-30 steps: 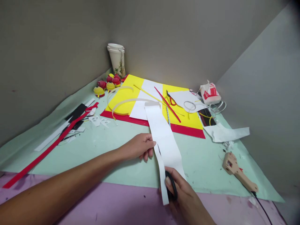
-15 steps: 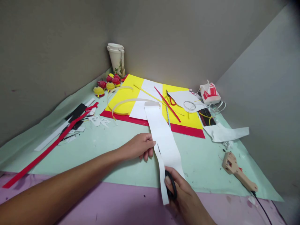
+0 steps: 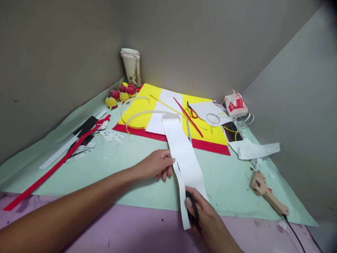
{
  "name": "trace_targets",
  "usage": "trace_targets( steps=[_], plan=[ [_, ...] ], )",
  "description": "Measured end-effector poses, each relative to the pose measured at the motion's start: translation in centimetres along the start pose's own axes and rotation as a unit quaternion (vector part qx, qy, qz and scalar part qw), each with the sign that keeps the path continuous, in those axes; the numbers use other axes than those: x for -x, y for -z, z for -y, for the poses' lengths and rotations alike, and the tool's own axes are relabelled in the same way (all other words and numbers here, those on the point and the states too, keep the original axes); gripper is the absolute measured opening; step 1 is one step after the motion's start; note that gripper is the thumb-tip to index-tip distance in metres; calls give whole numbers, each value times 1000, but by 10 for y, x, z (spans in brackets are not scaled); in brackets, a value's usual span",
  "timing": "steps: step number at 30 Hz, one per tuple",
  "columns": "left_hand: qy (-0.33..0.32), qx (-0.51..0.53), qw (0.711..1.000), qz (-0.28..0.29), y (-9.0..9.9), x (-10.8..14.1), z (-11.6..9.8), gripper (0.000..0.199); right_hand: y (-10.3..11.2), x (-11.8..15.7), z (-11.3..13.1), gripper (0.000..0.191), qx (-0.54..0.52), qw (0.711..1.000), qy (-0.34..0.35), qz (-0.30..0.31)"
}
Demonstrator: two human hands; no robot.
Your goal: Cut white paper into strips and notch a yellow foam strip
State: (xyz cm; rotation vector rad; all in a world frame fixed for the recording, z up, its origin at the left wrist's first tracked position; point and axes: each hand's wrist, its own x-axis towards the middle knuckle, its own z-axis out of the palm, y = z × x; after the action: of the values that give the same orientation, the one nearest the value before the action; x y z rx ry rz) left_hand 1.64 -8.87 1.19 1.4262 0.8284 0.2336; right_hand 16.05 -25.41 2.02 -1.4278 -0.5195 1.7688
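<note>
A long sheet of white paper [image 3: 184,151] runs from the coloured sheets toward me, its far end curled. My left hand [image 3: 164,165] pinches its left edge near the middle. Black-handled scissors [image 3: 193,207] are in my right hand [image 3: 204,214], at the near part of the paper. Their blade tip shows at the end of a slit, and most of the blades are hidden by the paper. A narrow white strip [image 3: 183,203], partly cut from the sheet's left side, hangs to the left of the scissors and bends toward the table's near edge.
Yellow, white and red sheets [image 3: 210,135] lie behind, bearing a red strip [image 3: 192,123] and orange-handled pliers [image 3: 193,113]. Left are a long red strip [image 3: 52,170] and scraps; farther back, small red-yellow balls [image 3: 111,102] and a white cup [image 3: 131,66]. Right lies a beige glue gun [image 3: 268,193].
</note>
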Motion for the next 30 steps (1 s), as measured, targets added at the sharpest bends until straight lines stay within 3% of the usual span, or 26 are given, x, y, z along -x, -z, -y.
trace_targets(
  steps=[4,11,20,27,30],
  plan=[
    [0,-3,1000,0,0,0,0,21,7,-1,0,53,18,998,18,53],
    [-2,-11,1000,3,0,1,-1,21,11,5,14,43,40,995,25,87],
    [0,-14,1000,0,0,0,0,22,10,5,15,43,-1,996,25,84],
    [0,-22,1000,1,0,1,0,23,16,4,15,36,-130,986,25,98],
    [4,-20,1000,-2,0,0,1,23,16,3,14,39,-102,991,32,83]
  ],
)
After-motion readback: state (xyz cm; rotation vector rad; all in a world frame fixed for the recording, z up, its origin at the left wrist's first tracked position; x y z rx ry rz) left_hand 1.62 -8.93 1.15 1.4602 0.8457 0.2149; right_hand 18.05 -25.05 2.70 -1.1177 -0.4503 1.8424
